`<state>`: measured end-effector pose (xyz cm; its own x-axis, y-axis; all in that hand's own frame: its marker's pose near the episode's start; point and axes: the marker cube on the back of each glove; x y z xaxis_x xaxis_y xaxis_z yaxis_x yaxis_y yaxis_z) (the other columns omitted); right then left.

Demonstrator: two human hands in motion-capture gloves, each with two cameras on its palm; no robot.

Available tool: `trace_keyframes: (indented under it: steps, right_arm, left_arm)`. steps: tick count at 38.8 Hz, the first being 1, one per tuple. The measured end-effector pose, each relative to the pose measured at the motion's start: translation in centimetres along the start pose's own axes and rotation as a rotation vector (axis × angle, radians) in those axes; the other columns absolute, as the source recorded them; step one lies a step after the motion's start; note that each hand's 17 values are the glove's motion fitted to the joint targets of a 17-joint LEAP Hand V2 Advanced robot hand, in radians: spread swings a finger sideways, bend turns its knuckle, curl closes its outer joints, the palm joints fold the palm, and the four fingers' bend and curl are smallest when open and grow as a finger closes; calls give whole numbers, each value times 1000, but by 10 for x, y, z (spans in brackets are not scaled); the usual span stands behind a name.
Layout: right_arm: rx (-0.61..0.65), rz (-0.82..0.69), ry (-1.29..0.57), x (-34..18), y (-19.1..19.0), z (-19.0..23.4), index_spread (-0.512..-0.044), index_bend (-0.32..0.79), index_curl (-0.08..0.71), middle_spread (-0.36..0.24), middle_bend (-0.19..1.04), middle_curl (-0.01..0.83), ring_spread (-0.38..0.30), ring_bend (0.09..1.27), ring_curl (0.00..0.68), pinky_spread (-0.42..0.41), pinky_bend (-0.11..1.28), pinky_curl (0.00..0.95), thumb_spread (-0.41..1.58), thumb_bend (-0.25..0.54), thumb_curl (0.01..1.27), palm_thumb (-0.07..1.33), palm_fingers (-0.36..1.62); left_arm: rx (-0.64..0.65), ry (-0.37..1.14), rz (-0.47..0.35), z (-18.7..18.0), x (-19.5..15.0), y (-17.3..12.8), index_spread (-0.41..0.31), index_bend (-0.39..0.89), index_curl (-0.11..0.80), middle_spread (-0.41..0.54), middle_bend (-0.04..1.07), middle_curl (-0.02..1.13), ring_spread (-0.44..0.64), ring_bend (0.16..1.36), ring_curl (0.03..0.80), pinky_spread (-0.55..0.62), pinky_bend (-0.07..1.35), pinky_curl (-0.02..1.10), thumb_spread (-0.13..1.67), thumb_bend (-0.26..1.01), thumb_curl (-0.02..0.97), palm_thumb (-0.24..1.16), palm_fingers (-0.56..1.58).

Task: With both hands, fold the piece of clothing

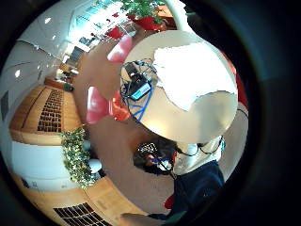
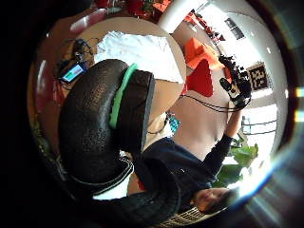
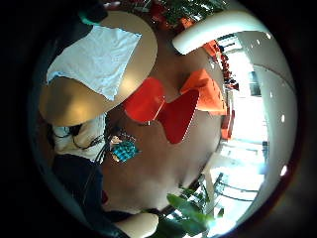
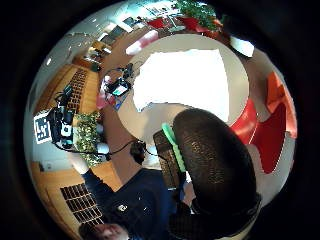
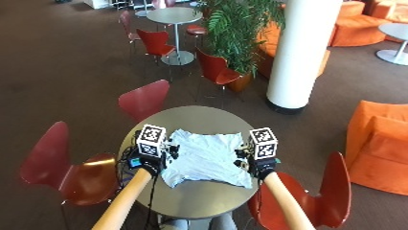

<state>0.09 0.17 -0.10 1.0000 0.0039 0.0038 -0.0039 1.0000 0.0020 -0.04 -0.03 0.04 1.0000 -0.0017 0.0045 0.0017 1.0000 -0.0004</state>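
A pale, light-blue garment (image 5: 207,160) lies spread flat on the round grey table (image 5: 198,115), a sleeve sticking out at each near corner. My left hand (image 5: 151,165) hovers over its left edge and my right hand (image 5: 257,165) over its right edge. Both are raised above the cloth and neither holds anything. The palm views look down on the garment (image 1: 193,77) (image 3: 96,57) from a height. A black gloved thumb (image 2: 95,128) fills much of the left thumb side view, and the right hand (image 2: 237,88) shows there with fingers spread. In the right thumb side view the garment (image 4: 185,80) lies beyond another thumb (image 4: 215,160).
A small device with cables (image 5: 134,162) sits at the table's left edge. Red chairs stand around the table: (image 5: 143,98), (image 5: 63,167), (image 5: 331,191). A white pillar (image 5: 300,48), a plant (image 5: 239,28) and an orange seat (image 5: 376,143) stand farther off.
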Motion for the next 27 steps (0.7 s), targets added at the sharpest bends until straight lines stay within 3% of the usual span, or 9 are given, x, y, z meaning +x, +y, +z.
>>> trace_keyframes:
  steps: [4, 9, 17, 27]
  right_arm:
    - [9, 15, -6, 6, 1, 1, -235, 169, 107, -44, 211, 97, -14, 377, 123, 78, 395, 144, 675, 185, 68, 285, 481]
    - [4, 21, -14, 7, 8, 1, -289, 158, 157, -55, 203, 147, -17, 386, 171, 91, 404, 197, 929, 183, 98, 300, 458]
    - [-24, 10, -13, 4, 12, -1, -325, 144, 193, -56, 199, 207, -20, 391, 209, 104, 405, 237, 1139, 158, 137, 309, 451]
    - [-78, 22, 18, -5, 10, -5, -340, 126, 212, -58, 194, 258, -28, 405, 245, 109, 415, 276, 1237, 117, 173, 316, 431]
  left_arm:
    - [-11, -22, -5, 3, -2, -1, -58, 276, 122, 64, 165, 92, 141, 437, 131, 142, 262, 112, 664, 69, 36, 116, 458]
    - [-37, -17, -5, 9, -3, -1, -73, 269, 181, 80, 160, 137, 183, 460, 176, 181, 260, 160, 905, 61, 66, 120, 431]
    - [-65, 20, -13, 18, -10, 1, -82, 249, 247, 92, 153, 172, 214, 476, 206, 204, 258, 205, 1103, 37, 108, 119, 405]
    - [-142, 94, 0, 34, -16, -2, -87, 217, 304, 104, 149, 199, 237, 479, 229, 219, 260, 246, 1184, -2, 155, 119, 367]
